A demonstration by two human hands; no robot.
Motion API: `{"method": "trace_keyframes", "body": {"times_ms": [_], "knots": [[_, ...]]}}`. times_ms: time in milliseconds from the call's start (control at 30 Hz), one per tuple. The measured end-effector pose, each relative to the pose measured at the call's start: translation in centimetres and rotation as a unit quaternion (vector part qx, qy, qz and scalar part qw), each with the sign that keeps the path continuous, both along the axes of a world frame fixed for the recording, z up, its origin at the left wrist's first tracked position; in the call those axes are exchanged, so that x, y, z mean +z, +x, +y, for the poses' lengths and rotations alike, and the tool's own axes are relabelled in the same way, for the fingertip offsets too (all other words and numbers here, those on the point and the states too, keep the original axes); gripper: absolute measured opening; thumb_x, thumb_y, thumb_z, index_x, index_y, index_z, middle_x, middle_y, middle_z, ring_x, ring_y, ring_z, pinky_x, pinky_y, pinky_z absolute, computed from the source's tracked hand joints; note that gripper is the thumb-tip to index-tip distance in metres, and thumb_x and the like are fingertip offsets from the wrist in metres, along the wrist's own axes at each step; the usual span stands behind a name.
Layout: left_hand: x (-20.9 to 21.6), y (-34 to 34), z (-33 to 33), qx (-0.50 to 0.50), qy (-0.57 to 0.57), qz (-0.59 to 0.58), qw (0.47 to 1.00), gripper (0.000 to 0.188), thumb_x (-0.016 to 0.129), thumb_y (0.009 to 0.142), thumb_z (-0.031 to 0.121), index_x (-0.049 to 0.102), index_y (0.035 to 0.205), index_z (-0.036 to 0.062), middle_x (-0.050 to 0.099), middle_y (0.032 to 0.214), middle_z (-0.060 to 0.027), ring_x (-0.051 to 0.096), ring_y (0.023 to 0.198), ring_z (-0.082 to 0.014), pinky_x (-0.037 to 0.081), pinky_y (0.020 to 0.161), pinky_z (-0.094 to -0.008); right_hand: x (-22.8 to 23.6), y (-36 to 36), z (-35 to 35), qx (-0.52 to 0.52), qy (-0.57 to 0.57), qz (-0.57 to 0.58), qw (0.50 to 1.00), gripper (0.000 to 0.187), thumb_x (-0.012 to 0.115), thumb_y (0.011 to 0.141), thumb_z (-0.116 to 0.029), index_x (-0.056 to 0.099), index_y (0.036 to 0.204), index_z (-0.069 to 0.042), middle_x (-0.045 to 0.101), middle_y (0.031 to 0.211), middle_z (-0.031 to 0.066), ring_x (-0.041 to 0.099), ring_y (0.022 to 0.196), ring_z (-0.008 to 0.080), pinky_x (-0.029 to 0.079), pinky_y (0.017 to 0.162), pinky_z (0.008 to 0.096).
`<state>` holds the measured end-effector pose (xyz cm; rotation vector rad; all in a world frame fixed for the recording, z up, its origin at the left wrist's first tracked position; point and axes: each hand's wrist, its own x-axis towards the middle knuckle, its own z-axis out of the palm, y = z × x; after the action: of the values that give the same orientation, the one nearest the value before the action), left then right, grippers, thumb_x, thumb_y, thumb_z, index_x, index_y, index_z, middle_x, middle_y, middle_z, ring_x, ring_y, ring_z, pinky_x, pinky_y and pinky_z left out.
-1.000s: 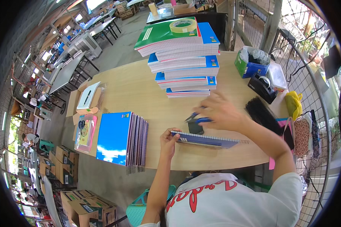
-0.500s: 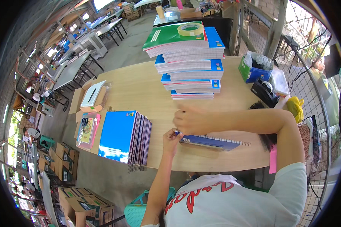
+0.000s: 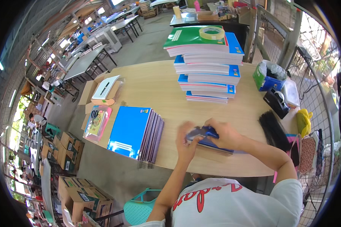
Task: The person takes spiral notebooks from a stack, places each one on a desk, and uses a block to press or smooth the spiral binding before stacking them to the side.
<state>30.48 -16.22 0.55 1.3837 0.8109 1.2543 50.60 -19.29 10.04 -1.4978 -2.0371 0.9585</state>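
Note:
Both hands meet over a blue spiral notebook (image 3: 219, 148) standing low near the table's front edge. My left hand (image 3: 186, 143) is closed at its left end, with the fingers blurred. My right hand (image 3: 223, 135) is wrapped around a glossy dark blue tool (image 3: 201, 132) that lies between the two hands; its exact kind is hard to make out. To the left sits a pile of blue spiral notebooks (image 3: 128, 130) with dark coils along their edges. Behind the hands rises a tall stack of unbound books (image 3: 208, 68), a tape roll (image 3: 212, 33) on its green top cover.
Black plastic coils (image 3: 273, 130) lie on the right, near a tape dispenser (image 3: 276, 102), a blue-green box (image 3: 268, 77) and a yellow cloth (image 3: 304, 122). Scissors (image 3: 95, 113) and an open carton (image 3: 88, 92) are at the left edge. A green chair (image 3: 142, 212) stands below.
My right hand has come down beside the left, and the dark blue tool now shows between them. My right forearm no longer covers the black coils. The whole view has shifted.

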Motion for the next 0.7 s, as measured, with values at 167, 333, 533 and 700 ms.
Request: {"method": "trace_keyframes", "body": {"times_ms": [167, 333, 533, 700], "knots": [[3.6, -7.7, 0.6, 0.183, 0.097, 0.076, 0.975, 0.087, 0.08, 0.085, 0.013, 0.026, 0.152, 0.0005, 0.051, 0.136, -0.0136, 0.049, 0.127, -0.0246, 0.04, 0.108, -0.0346, 9.2, -3.9, 3.1, -0.117, 0.256, 0.333, 0.9, 0.061, 0.078, 0.081, -0.008, 0.051, 0.136, -0.007, 0.063, 0.114, 0.01, 0.061, 0.104, 0.017, 0.051, 0.09, 0.033], [12.1, -20.1, 7.5, 0.363, 0.149, 0.33, 0.859, 0.043, 0.056, 0.102, 0.021, 0.052, 0.142, 0.0074, 0.067, 0.123, -0.0192, 0.065, 0.11, -0.0324, 0.048, 0.097, -0.0398, 6.5, -10.9, 13.7, -0.189, 0.23, 0.358, 0.885, 0.058, 0.074, 0.078, -0.002, 0.053, 0.131, -0.006, 0.065, 0.103, 0.0118, 0.062, 0.084, 0.016, 0.052, 0.076, 0.0315], [11.8, -32.9, 12.6, 0.284, 0.062, 0.559, 0.776, 0.037, 0.048, 0.104, 0.029, 0.065, 0.131, 0.0112, 0.067, 0.121, -0.0229, 0.064, 0.112, -0.039, 0.048, 0.097, -0.0445, -2.7, -22.2, 21.4, -0.124, -0.045, 0.403, 0.906, 0.048, 0.074, 0.076, -0.003, 0.056, 0.12, 0.0, 0.068, 0.082, 0.0126, 0.066, 0.058, 0.019, 0.053, 0.053, 0.029], [4.7, -33.6, 13.2, 0.274, 0.035, 0.698, 0.661, 0.036, 0.05, 0.103, 0.031, 0.065, 0.134, 0.0195, 0.069, 0.108, -0.021, 0.062, 0.111, -0.0391, 0.049, 0.094, -0.0445, -9.8, -24.4, 22.5, -0.197, 0.046, 0.182, 0.962, 0.054, 0.079, 0.072, -0.012, 0.057, 0.119, 0.003, 0.067, 0.092, 0.0214, 0.069, 0.081, 0.03, 0.056, 0.077, 0.0389]]}}
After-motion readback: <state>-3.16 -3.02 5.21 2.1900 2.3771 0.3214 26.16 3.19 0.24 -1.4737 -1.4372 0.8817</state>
